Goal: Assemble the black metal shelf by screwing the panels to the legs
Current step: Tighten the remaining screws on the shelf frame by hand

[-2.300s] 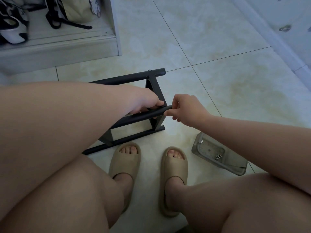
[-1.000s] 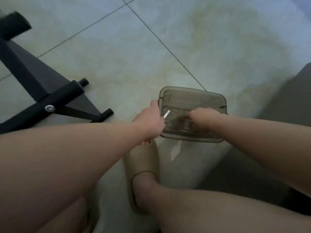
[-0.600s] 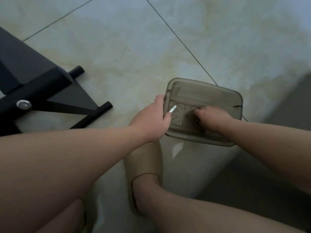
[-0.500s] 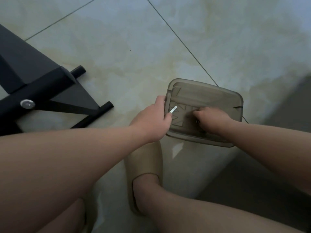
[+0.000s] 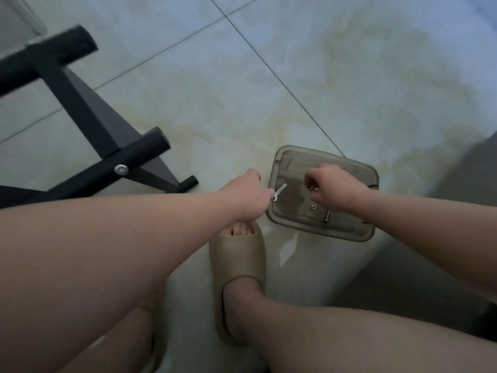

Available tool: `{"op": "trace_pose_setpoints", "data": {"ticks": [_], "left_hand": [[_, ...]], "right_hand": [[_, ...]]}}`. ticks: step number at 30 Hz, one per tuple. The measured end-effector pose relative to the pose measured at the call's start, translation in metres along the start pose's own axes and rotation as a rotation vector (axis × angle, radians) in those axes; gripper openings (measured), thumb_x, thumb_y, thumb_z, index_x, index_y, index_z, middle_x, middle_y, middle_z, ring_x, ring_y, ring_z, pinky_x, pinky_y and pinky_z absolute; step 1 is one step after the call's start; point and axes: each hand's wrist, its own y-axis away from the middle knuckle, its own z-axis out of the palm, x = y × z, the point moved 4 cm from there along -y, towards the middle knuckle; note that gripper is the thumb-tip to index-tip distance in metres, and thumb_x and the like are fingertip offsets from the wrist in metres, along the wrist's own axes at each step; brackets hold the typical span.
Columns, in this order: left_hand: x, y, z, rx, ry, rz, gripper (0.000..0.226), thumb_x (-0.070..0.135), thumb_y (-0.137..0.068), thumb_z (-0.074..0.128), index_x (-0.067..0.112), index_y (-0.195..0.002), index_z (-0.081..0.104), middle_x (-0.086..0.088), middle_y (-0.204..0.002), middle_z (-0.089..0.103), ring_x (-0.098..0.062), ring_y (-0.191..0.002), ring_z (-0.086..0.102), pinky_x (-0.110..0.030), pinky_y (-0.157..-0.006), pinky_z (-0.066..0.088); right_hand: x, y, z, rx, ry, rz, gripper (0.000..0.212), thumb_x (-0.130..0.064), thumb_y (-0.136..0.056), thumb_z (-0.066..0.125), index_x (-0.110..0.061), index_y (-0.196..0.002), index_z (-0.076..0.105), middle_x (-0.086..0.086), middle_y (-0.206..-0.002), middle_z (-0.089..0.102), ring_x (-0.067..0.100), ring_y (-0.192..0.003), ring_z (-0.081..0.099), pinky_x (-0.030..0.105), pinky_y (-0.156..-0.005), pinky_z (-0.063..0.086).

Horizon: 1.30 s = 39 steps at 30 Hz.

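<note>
Far left: the black metal shelf [image 5: 80, 111] lies partly assembled on the tiled floor [image 5: 188, 90], with a silver screw head [image 5: 121, 169] showing in one leg. Centre: the left hand [image 5: 247, 196] is clenched around a small silver tool [image 5: 279, 191], whose tip juts over the rim of a smoky plastic tray [image 5: 336, 234]. A beige sandal [image 5: 239, 254] sits just below. Right: the right hand [image 5: 333, 187] is over the tray, fingertips pinching a small fastener [image 5: 312, 188]. A loose nut [image 5: 313, 207] and bolt [image 5: 326, 215] lie inside the tray.

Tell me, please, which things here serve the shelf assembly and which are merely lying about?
Job: black shelf frame, tray, loose screws, silver key in the left hand, right hand over the tray.
Idle: beige slipper, floor tiles.
</note>
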Motion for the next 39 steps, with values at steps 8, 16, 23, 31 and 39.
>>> {"op": "trace_pose_setpoints", "data": {"ticks": [8,16,23,31,39], "left_hand": [[0.004,0.115,-0.074,-0.069,0.225,-0.087,0.031,0.027,-0.105,0.041,0.007,-0.122,0.057,-0.003,-0.095,0.067,-0.017,-0.073,0.070,-0.028,-0.064,0.053],[-0.029,0.217,-0.145,0.101,1.061,-0.075,0.055,0.047,-0.106,0.038,-0.002,-0.122,0.057,-0.019,-0.113,0.068,-0.029,-0.099,0.068,-0.039,-0.080,0.053],[-0.034,0.266,-0.160,0.025,1.304,0.070,0.067,0.049,-0.106,0.032,-0.011,-0.120,0.058,-0.025,-0.114,0.070,-0.035,-0.106,0.069,-0.042,-0.089,0.055],[-0.065,0.260,-0.179,0.117,1.378,-0.072,0.048,0.032,-0.108,0.036,-0.005,-0.098,0.065,-0.016,-0.090,0.066,-0.024,-0.079,0.066,-0.034,-0.063,0.055],[-0.101,0.244,-0.200,0.345,0.224,-0.139,0.026,0.025,-0.092,0.066,0.009,-0.076,0.054,-0.008,-0.068,0.050,-0.027,-0.060,0.046,-0.030,-0.065,0.041]], "right_hand": [[-0.099,0.049,-0.123,0.323,-0.164,-0.129,0.014,-0.005,-0.084,0.067,-0.010,-0.097,0.072,0.001,-0.090,0.059,0.025,-0.090,0.062,0.030,-0.084,0.046],[-0.226,0.128,-0.204,0.523,-0.323,-0.323,0.014,-0.009,-0.086,0.073,-0.021,-0.091,0.068,-0.013,-0.083,0.053,0.006,-0.078,0.055,0.013,-0.070,0.040],[-0.310,0.173,-0.206,0.518,-0.363,-0.492,0.025,0.004,-0.087,0.065,-0.022,-0.088,0.065,-0.003,-0.093,0.058,-0.001,-0.076,0.054,0.013,-0.072,0.043],[-0.326,0.142,-0.206,0.512,-0.301,-0.440,0.033,0.001,-0.091,0.059,-0.017,-0.115,0.069,-0.004,-0.105,0.063,0.012,-0.091,0.059,0.006,-0.078,0.041],[-0.298,0.078,-0.166,0.053,0.150,-0.161,0.062,-0.044,-0.098,0.062,-0.020,-0.151,0.043,0.002,-0.153,0.044,0.025,-0.139,0.042,0.038,-0.110,0.037]]}}
